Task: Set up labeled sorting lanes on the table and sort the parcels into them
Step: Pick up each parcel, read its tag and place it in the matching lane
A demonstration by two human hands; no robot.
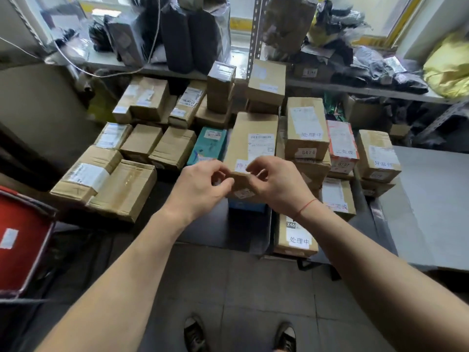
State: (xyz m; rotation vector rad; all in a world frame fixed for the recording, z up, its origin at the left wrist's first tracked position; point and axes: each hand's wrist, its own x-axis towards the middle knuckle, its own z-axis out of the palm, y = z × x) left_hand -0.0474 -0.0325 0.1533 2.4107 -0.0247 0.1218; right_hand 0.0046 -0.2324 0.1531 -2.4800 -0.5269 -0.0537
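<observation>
**A:** Parcels cover the dark table, mostly brown cartons. Which step is this?

**B:** Labelling, I'd judge. Both hands meet at the near edge of the tall carton in the middle, right where a handwritten label sits.

**A:** Gripping it?

**B:** The left hand has thumb and fingers curled together at the carton's front edge; the right hand is curled likewise just beside it, fingertips on that edge. They seem to be pinching or pressing the label, though what exactly sits between the fingers is hidden.

**A:** And the lanes?

**B:** Cartons to the right already carry such labels: one behind, one near the table's front. The unlabelled cartons lie well to the left.

**A:** Next?

**B:** Probably smoothing this label flat, then carrying left-hand cartons across to matching lanes
</observation>
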